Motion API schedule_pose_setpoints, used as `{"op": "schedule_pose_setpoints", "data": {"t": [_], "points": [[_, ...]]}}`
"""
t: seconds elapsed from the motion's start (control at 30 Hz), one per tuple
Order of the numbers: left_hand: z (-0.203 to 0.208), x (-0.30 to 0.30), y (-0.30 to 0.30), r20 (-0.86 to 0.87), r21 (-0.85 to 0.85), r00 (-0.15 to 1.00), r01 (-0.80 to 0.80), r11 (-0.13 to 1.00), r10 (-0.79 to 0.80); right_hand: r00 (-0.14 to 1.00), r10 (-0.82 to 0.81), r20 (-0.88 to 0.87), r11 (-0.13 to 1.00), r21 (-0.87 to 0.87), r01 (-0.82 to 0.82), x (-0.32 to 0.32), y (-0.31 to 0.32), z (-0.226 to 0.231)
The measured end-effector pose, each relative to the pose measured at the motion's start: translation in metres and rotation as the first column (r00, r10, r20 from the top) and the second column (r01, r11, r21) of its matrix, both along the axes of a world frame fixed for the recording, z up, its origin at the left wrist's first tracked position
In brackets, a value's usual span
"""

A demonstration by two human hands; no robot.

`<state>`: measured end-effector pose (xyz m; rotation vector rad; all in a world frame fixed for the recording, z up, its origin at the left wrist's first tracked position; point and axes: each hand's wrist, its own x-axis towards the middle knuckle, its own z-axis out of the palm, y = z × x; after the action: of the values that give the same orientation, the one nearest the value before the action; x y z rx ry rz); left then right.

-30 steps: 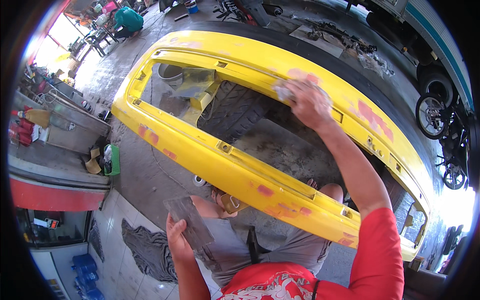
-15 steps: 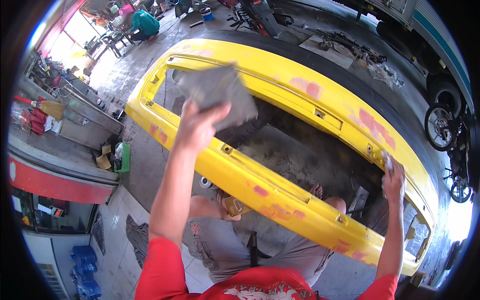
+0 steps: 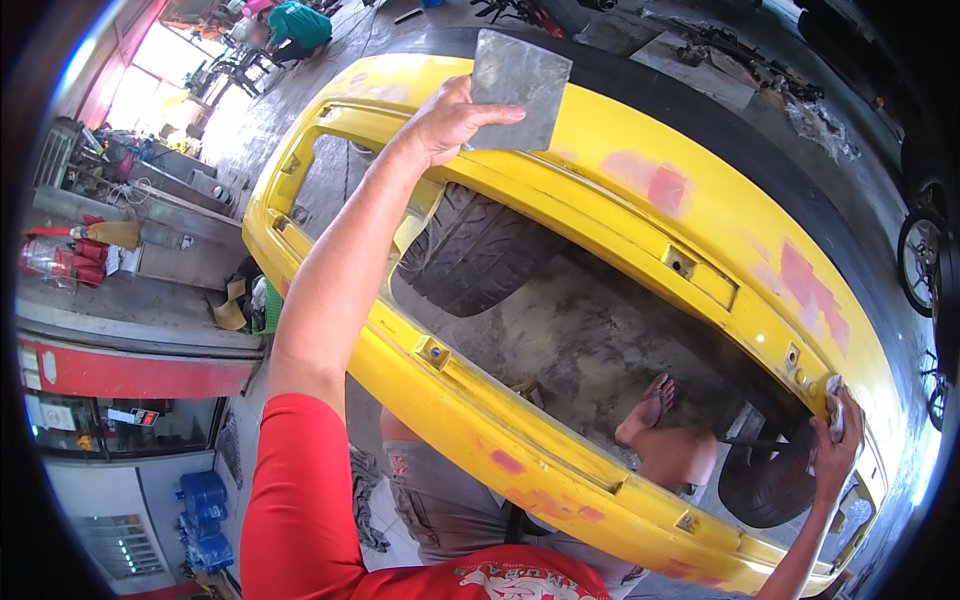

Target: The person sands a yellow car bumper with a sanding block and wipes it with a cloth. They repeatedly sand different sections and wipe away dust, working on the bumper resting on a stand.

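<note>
A large yellow car bumper with pinkish-red patches lies across in front of me, over my legs. My left hand is raised above its far left side, closed on a thin grey square sheet with the thumb across the face. I cannot tell what the sheet is made of. At the bumper's right end my right hand is closed round a small crumpled whitish cloth, by the far inner edge. The fingers partly hide the cloth.
Black tyres stand beneath the bumper, one at its right. A crouching person in green is far left. A cluttered shelf and blue water jugs are at left. A motorcycle wheel stands right.
My left hand has carried the grey sheet up and away from me, turning it flatter to view. My right hand still holds the cloth at the bumper's right end. The view has shifted.
</note>
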<state>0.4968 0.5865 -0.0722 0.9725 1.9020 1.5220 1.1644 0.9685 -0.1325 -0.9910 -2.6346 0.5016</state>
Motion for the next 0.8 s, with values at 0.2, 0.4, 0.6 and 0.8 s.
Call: {"op": "schedule_pose_setpoints", "data": {"t": [0.2, 0.4, 0.6, 0.8], "points": [[-0.015, 0.019, 0.026, -0.182, 0.058, 0.967, 0.189, 0.98, -0.176, 1.0, 0.018, 0.009, 0.998, 0.06, -0.018, 0.007, 0.0, -0.01], [-0.021, 0.004, 0.01, -0.141, 0.131, 0.987, -0.061, 0.99, 0.08, 1.0, -0.009, -0.001, 0.998, 0.065, 0.009, 0.009, 0.002, -0.012], [-0.022, 0.007, 0.016, -0.338, 0.088, 0.939, -0.036, 0.996, 0.064, 1.0, -0.017, 0.0, 0.998, 0.067, 0.017, 0.009, 0.002, -0.011], [-0.016, 0.026, 0.028, -0.319, 0.04, 0.947, 0.05, 0.998, -0.035, 1.0, -0.022, -0.005, 0.999, 0.035, 0.023, 0.008, 0.003, -0.01]]}}
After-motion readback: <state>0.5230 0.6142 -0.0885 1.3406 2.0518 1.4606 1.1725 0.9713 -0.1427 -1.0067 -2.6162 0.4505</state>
